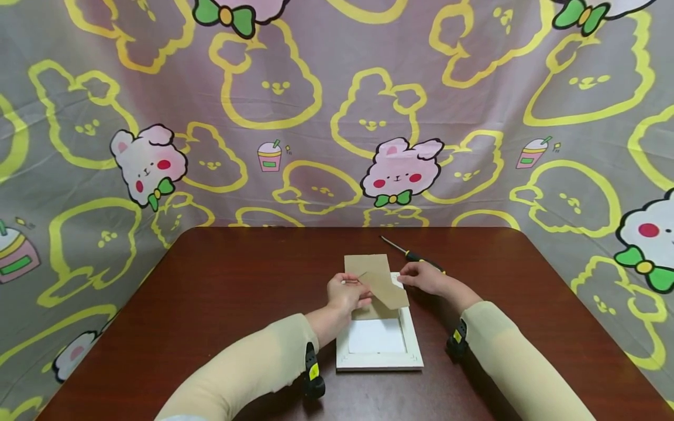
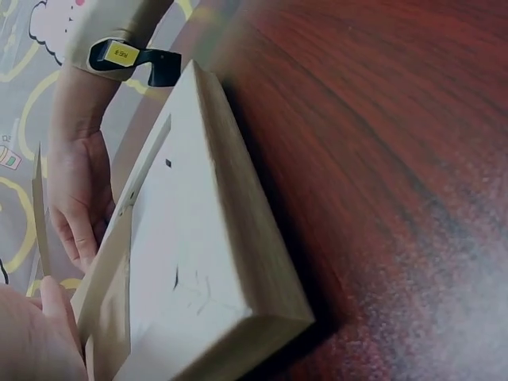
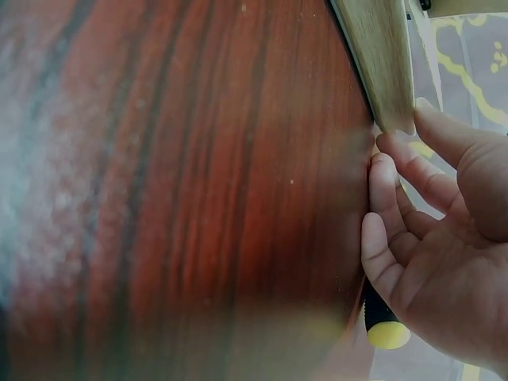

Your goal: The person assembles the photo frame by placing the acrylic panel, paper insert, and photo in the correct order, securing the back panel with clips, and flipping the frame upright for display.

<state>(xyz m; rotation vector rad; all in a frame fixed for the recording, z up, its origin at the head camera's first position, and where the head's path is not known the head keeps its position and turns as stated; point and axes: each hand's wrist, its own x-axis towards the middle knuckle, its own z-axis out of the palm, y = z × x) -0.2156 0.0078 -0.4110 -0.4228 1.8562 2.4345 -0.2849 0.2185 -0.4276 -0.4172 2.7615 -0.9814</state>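
A white picture frame (image 1: 379, 361) lies face down on the table, with a white sheet (image 1: 376, 336) showing inside its opening. Brown cardboard backing (image 1: 365, 264) rests askew over the frame's far part, and a flap (image 1: 388, 295) stands up from it. My left hand (image 1: 344, 295) holds the cardboard backing near that flap; its fingertips are partly hidden. At the frame's far right corner is my right hand (image 1: 423, 278). In the right wrist view, the thumb and forefinger of the right hand (image 3: 444, 214) pinch the frame's corner (image 3: 385, 79).
A screwdriver (image 1: 413, 256) with a black and yellow handle lies beyond the right hand, its shaft pointing to the far left. The dark brown table (image 1: 237, 292) meets a patterned cloth (image 1: 316, 175) at the back and sides.
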